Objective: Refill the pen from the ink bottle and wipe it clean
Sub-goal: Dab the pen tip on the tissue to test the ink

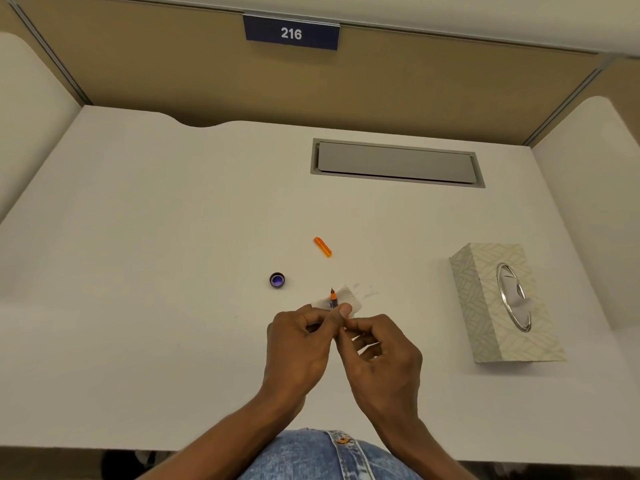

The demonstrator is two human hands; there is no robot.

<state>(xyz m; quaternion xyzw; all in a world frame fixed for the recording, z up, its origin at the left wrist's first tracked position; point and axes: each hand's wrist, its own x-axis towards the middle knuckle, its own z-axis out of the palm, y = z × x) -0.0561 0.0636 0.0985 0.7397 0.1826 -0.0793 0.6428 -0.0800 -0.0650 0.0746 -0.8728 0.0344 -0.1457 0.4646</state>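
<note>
A white desk (138,237) seen from above, with a person seated at its near edge. Left of centre, a small dark bottle cap (277,280) lies open side up, purple inside. Just nearer and to its right, the left hand (298,344) is raised over the near middle of the desk, its fingers curled and its thumb pinching the pen (333,298). Only the pen's orange front section and dark nib show above the fingers, the nib pointing toward the far edge. Beyond the hands, near the desk's centre, a loose orange pen cap (322,247) lies on its side, well apart from the pen. A folded white tissue (348,296) sits wrapped behind the pen, touching it. The right hand (381,351) meets the left, its fingers curled around the tissue's lower part. Faint grey smudges (371,291) mark the desk just right of the tissue. Toward the far edge is a grey cable hatch (396,162). Near the right edge stands a patterned tissue box (485,306).
</note>
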